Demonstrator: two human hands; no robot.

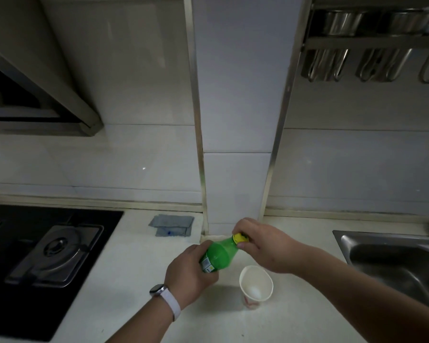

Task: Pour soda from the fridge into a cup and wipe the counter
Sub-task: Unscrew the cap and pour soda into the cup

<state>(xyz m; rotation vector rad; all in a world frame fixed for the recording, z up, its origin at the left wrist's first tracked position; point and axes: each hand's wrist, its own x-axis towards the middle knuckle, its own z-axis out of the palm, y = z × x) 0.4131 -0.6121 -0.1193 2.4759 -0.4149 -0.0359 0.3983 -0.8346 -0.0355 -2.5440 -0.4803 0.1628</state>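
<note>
My left hand grips green plastic bottle, right hand pinches yellow cap; white paper cup mid white counter; grey cloth at back edge; black hob left, steel sink right.

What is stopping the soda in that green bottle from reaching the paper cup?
Only the yellow screw cap, on the green plastic bottle and pinched by the right hand. The white paper cup beside it stands open, nothing over it.
</note>
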